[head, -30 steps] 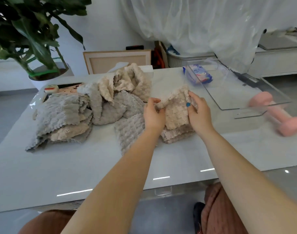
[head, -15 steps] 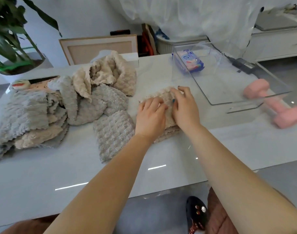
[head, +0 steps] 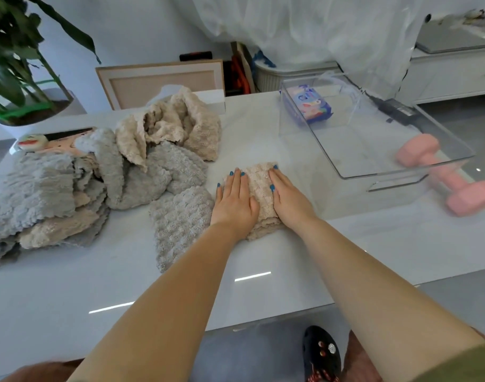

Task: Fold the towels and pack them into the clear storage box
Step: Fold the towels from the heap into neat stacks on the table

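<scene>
Towels first, and there are plenty of them: a loose heap of grey and beige towels (head: 70,194) sprawls over the left half of the white surface (head: 346,244), with one crumpled beige towel (head: 180,125) standing up at the back of the heap. Over on the right sits the clear storage box (head: 359,144), well apart from the heap and lying at an angle to the near edge of the surface. Nothing folded is in it yet. Down the middle, a grey waffle towel (head: 180,224) trails toward the near edge, just beside the left wrist.

Right in front of the person lies the folded beige towel (head: 260,186), a compact stack resting on the surface between the heap and the box. Both palms are on it! The left hand (head: 234,205) lies flat with straight fingers, pressing the left side of the fold. The right hand (head: 289,201) does the same on the right side, fingers stretched out, gripping nothing.

A pink dumbbell (head: 450,177) lies at the box's near right corner, partly seen through the clear wall; whether it touches the box is hard to say. A blue packet (head: 308,106) rests inside the box at its far left end.
</scene>
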`<act>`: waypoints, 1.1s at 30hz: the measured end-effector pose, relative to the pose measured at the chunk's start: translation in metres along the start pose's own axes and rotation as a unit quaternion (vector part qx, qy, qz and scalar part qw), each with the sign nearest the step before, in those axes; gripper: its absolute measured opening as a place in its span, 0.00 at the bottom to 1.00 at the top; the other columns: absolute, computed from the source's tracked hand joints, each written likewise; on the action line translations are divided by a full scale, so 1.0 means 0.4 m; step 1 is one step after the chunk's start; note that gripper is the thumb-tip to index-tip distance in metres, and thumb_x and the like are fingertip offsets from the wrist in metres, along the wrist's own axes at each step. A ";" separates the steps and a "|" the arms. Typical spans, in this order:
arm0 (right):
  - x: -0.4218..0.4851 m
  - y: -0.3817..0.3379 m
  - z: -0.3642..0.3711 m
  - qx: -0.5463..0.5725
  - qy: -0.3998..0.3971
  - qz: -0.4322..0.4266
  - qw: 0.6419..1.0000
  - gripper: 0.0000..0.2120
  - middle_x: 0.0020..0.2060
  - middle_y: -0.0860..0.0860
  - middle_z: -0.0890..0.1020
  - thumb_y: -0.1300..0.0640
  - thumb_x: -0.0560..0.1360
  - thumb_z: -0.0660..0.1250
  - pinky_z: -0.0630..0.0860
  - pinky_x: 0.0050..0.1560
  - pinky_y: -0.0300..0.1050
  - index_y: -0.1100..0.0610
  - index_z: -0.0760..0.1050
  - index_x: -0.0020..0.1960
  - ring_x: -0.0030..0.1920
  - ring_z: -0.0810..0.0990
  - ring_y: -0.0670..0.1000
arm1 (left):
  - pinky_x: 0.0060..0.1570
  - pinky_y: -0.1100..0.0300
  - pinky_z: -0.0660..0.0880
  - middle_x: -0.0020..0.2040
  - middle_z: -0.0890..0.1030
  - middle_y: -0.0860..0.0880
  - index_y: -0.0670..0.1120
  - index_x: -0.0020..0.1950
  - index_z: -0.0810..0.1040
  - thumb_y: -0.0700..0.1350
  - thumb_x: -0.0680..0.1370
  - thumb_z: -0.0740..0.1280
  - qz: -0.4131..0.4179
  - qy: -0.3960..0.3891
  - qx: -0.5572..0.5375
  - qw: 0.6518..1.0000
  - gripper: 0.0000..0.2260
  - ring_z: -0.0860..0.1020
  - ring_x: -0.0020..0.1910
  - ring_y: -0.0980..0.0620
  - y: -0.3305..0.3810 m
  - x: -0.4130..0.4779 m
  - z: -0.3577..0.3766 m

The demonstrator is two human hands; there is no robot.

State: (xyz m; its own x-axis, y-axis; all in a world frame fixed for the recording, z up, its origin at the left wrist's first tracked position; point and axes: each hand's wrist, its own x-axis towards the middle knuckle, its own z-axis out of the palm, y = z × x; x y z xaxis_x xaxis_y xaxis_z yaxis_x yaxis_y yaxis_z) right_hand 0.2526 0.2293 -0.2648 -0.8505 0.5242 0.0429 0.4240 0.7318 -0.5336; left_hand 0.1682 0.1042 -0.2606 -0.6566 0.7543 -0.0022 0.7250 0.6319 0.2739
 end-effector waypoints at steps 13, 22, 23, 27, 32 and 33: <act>-0.027 -0.294 -0.060 -0.128 0.061 -0.090 0.986 0.23 0.70 0.52 0.70 0.62 0.76 0.59 0.65 0.64 0.51 0.55 0.67 0.71 0.68 0.68 0.56 | 0.66 0.48 0.64 0.68 0.69 0.43 0.43 0.71 0.65 0.44 0.81 0.56 -0.143 0.113 -0.089 0.979 0.18 0.67 0.66 0.43 -0.203 -0.138 -0.172; -0.049 -0.460 0.095 -0.053 -0.104 -0.155 0.981 0.18 0.65 0.51 0.75 0.62 0.80 0.54 0.71 0.62 0.52 0.54 0.73 0.67 0.64 0.72 0.54 | 0.70 0.44 0.57 0.74 0.58 0.42 0.41 0.71 0.61 0.41 0.74 0.62 -0.326 0.317 -0.039 0.890 0.26 0.58 0.72 0.40 -0.494 -0.275 -0.251; -0.054 -0.476 0.107 -0.044 -0.128 -0.155 0.979 0.18 0.63 0.52 0.76 0.62 0.80 0.55 0.72 0.60 0.51 0.53 0.74 0.66 0.62 0.73 0.54 | 0.69 0.44 0.56 0.75 0.57 0.42 0.42 0.73 0.60 0.42 0.74 0.62 -0.342 0.327 -0.037 0.880 0.28 0.57 0.73 0.40 -0.521 -0.285 -0.265; -0.067 -0.505 0.138 -0.082 -0.198 -0.121 0.969 0.14 0.57 0.54 0.80 0.60 0.78 0.57 0.75 0.54 0.51 0.52 0.77 0.59 0.55 0.77 0.57 | 0.66 0.45 0.64 0.73 0.58 0.41 0.43 0.75 0.56 0.51 0.76 0.66 -0.322 0.399 -0.085 0.855 0.33 0.63 0.68 0.39 -0.584 -0.302 -0.318; -0.081 -0.505 0.145 -0.096 -0.226 -0.084 0.966 0.19 0.60 0.54 0.78 0.63 0.75 0.58 0.74 0.57 0.51 0.52 0.75 0.62 0.59 0.76 0.57 | 0.58 0.46 0.67 0.65 0.69 0.42 0.44 0.68 0.70 0.47 0.77 0.64 -0.392 0.320 -0.050 0.861 0.20 0.69 0.61 0.40 -0.627 -0.315 -0.379; -0.085 -0.506 0.143 -0.091 -0.226 -0.080 0.967 0.20 0.61 0.54 0.78 0.64 0.75 0.58 0.74 0.58 0.51 0.52 0.75 0.63 0.59 0.76 0.58 | 0.58 0.46 0.66 0.62 0.72 0.42 0.43 0.63 0.75 0.45 0.77 0.63 -0.387 0.296 -0.032 0.873 0.15 0.69 0.60 0.39 -0.626 -0.321 -0.381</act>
State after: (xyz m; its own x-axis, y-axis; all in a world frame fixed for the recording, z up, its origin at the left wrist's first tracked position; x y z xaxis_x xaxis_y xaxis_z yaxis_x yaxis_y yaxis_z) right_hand 0.1779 0.0383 -0.2068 -0.9417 0.1834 -0.2822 0.2877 0.8738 -0.3921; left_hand 0.0393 -0.1780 -0.1825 -0.9505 -0.1300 0.2824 0.0167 0.8857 0.4640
